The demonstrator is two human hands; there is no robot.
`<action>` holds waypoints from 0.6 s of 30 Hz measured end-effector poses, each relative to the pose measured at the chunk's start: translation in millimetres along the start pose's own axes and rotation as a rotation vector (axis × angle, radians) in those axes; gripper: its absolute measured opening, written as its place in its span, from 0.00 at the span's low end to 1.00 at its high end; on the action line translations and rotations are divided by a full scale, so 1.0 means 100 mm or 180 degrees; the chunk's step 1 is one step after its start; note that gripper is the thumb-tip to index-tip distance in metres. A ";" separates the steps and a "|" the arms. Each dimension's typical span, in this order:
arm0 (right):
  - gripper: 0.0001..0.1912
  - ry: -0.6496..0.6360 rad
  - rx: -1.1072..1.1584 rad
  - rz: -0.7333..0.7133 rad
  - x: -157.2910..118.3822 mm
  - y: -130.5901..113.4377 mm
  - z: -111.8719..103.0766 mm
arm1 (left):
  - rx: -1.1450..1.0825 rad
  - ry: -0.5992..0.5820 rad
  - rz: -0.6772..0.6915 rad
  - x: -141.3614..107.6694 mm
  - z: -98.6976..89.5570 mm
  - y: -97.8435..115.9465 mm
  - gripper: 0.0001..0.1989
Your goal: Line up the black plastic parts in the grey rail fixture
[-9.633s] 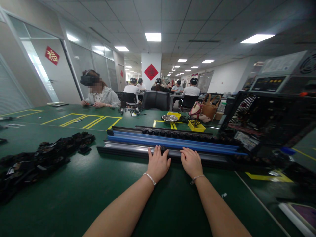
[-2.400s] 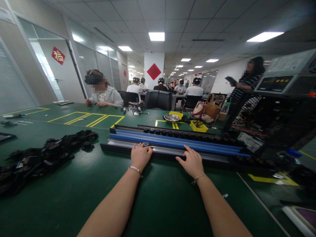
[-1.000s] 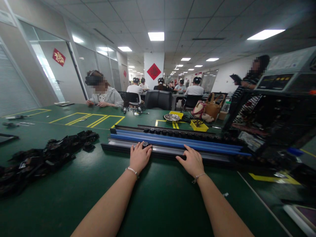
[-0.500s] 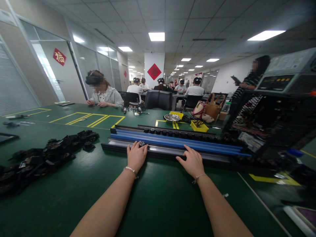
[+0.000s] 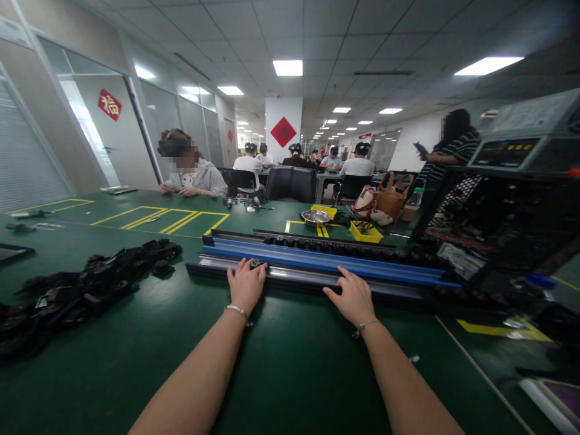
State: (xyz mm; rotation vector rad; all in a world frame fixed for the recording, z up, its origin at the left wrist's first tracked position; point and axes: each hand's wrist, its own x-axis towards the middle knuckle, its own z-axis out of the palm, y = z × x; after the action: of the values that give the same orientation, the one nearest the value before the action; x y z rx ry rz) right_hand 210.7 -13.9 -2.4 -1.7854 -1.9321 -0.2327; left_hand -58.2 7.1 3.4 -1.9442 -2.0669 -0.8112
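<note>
A long silver-and-black rail lies across the green table, in front of a blue rail. My left hand rests at the left part of the silver rail, its fingers round a small dark wheeled part on the track. My right hand lies on the near edge of the silver rail further right, fingers apart, with nothing visible in it. Behind the blue rail runs a row of small black parts.
A pile of black parts spreads at the left. An open computer case stands at the right. Beyond the rails are a metal bowl and a yellow tray. A person sits across the table.
My left hand has slid slightly left along the silver rail, and the small dark part has moved left with it. My right hand has stayed in place. The standing person at the right has shifted left.
</note>
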 end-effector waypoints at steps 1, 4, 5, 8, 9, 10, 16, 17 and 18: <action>0.17 0.0007 0.0002 -0.0005 0.00 0.00 0.00 | -0.0006 0.0002 -0.0019 0.00 0.00 0.00 0.17; 0.17 0.0022 0.0009 -0.0003 0.00 0.01 0.01 | -0.0029 -0.0014 -0.0088 0.01 0.01 -0.01 0.17; 0.17 0.0022 0.0013 0.0002 0.00 0.01 0.01 | -0.0038 -0.0024 -0.0116 0.01 0.01 -0.02 0.17; 0.17 0.0015 0.0026 0.0016 0.00 0.01 0.00 | -0.0062 -0.0046 -0.0194 0.03 0.02 -0.03 0.18; 0.17 0.0012 0.0027 0.0020 0.00 0.00 0.00 | -0.0071 -0.0052 -0.0217 0.03 0.02 -0.03 0.18; 0.17 0.0010 0.0028 0.0023 0.00 0.00 0.00 | -0.0082 -0.0058 -0.0237 0.03 0.02 -0.04 0.17; 0.17 -0.0024 0.0029 0.0023 0.00 0.00 0.00 | -0.0135 -0.0065 -0.0321 0.04 0.01 -0.06 0.17; 0.17 -0.0022 0.0034 0.0017 0.00 0.00 0.00 | -0.0141 -0.0067 -0.0335 0.05 0.01 -0.07 0.17; 0.17 -0.0016 0.0041 0.0012 0.00 0.00 0.00 | -0.0149 -0.0080 -0.0360 0.05 0.00 -0.07 0.17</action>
State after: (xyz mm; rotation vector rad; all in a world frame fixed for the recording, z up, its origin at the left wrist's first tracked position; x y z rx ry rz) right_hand 211.2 -14.1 -2.0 -1.7828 -1.9292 -0.2145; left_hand -65.2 11.3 3.8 -1.8846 -2.2089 -0.8696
